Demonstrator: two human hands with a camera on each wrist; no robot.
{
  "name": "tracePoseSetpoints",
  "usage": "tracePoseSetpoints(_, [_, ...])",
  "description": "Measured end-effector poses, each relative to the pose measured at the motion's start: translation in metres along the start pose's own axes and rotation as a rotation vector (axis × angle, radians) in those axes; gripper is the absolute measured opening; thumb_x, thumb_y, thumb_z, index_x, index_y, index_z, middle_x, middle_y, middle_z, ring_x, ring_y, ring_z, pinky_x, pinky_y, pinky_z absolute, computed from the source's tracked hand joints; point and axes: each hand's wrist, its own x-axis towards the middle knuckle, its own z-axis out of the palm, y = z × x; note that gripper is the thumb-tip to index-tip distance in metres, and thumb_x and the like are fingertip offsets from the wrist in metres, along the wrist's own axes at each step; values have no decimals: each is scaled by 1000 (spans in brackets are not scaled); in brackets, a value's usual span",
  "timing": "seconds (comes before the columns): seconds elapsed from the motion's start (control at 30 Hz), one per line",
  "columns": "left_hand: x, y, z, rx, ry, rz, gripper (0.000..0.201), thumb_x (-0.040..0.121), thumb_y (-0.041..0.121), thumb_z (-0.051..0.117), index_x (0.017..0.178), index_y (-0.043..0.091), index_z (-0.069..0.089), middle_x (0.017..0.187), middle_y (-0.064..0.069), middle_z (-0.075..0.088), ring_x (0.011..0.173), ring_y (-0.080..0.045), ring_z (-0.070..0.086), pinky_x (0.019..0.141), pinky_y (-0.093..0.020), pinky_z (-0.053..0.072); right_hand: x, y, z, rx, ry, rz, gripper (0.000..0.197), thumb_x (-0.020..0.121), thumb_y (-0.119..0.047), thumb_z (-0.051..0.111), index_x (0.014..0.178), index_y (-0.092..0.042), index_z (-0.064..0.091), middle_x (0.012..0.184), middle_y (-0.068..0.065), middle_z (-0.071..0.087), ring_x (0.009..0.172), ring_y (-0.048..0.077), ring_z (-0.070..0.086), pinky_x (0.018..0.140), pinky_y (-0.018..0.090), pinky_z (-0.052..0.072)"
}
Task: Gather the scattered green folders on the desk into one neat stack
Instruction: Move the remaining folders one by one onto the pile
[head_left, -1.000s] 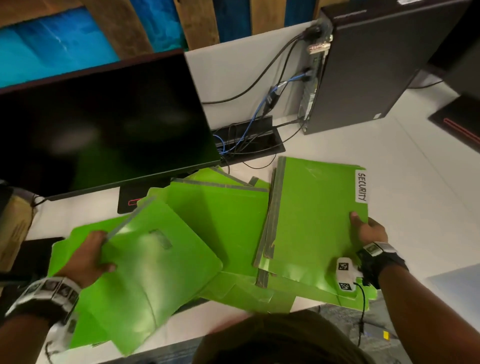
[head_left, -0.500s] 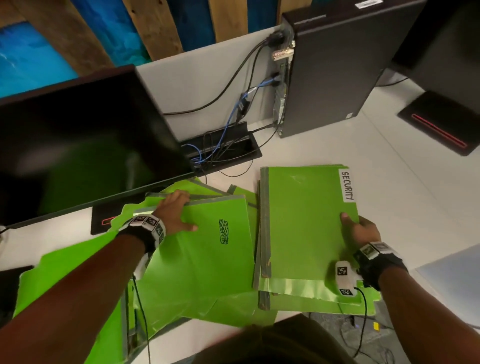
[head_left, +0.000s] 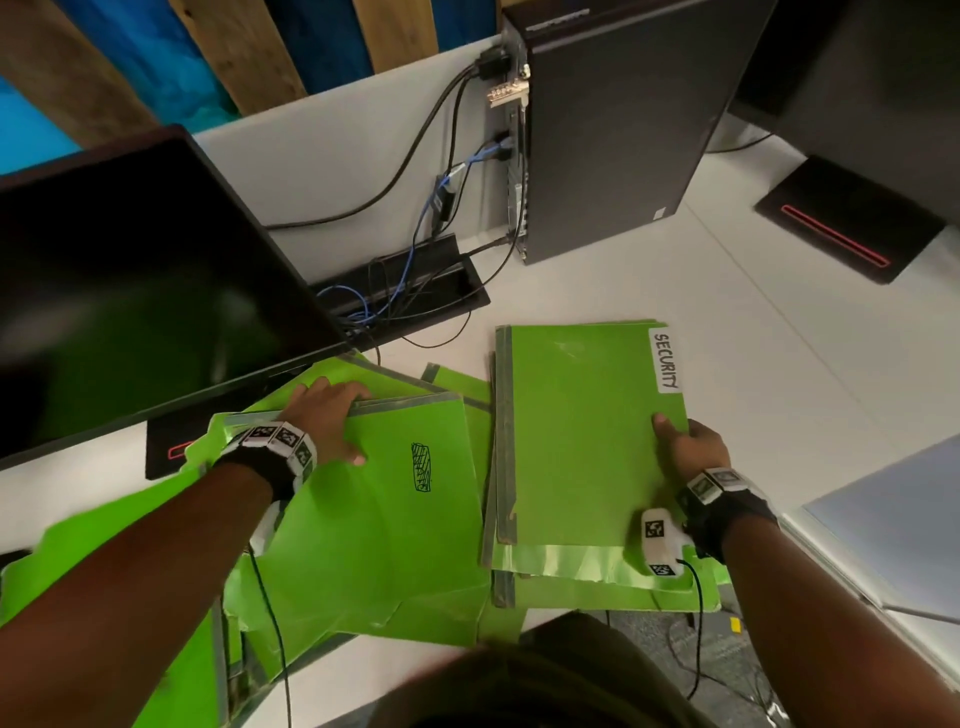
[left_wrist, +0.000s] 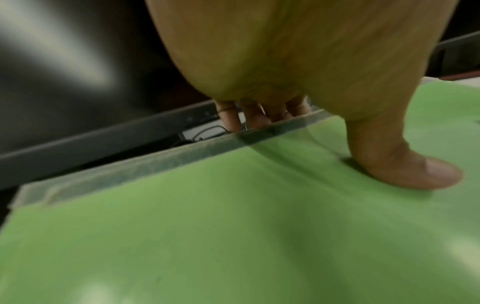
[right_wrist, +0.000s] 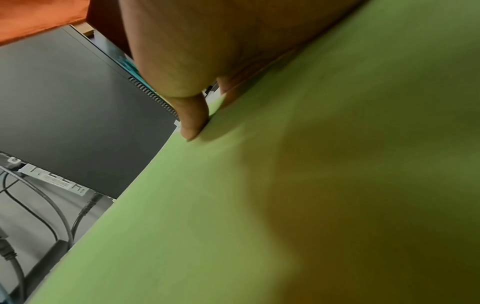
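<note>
Left hand (head_left: 324, 418) clasps taped far edge of scribble-marked green card folder (head_left: 384, 509), thumb on top, fingers curled behind, likely to drag it right. It lies left of SECURITY-labelled green folder stack (head_left: 576, 431). Right hand (head_left: 688, 447) pinches stack's right edge, likely steadying it on white tabletop (head_left: 779, 364).

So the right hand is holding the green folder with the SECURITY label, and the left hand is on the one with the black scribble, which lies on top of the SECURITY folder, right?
Not quite. In the head view the scribbled folder under the left hand lies beside the SECURITY folder, to its left, not on top. The right hand does hold the SECURITY folder's edge.
</note>
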Motion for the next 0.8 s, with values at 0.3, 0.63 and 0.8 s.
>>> tracePoseSetpoints(0.3, [-80, -37, -37, -266, 9, -26, 50, 54, 41, 88, 92, 35, 55, 85, 6, 64, 80, -16, 63, 72, -31, 50, -4, 3, -2, 13, -28, -23, 48, 86, -50, 57, 113, -12, 66, 113, 13, 68, 101, 34, 63, 89, 38, 49])
tracePoseSetpoints(0.63, [-77, 35, -138, -1040, 281, 175, 40, 77, -3, 67, 103, 25, 57, 79, 26, 71, 72, 8, 66, 61, -13, 54, -3, 5, -6, -3, -61, -46, 49, 88, -49, 55, 116, -10, 66, 115, 14, 68, 102, 34, 63, 87, 35, 47])
tracePoseSetpoints(0.8, [-14, 117, -62, -1187, 271, 62, 44, 77, -8, 68, 117, 1, 53, 89, 7, 70, 69, 11, 64, 67, -11, 52, -2, 4, -7, -2, -97, -31, 47, 91, -44, 53, 119, -8, 63, 119, 15, 66, 106, 34, 61, 81, 28, 41])
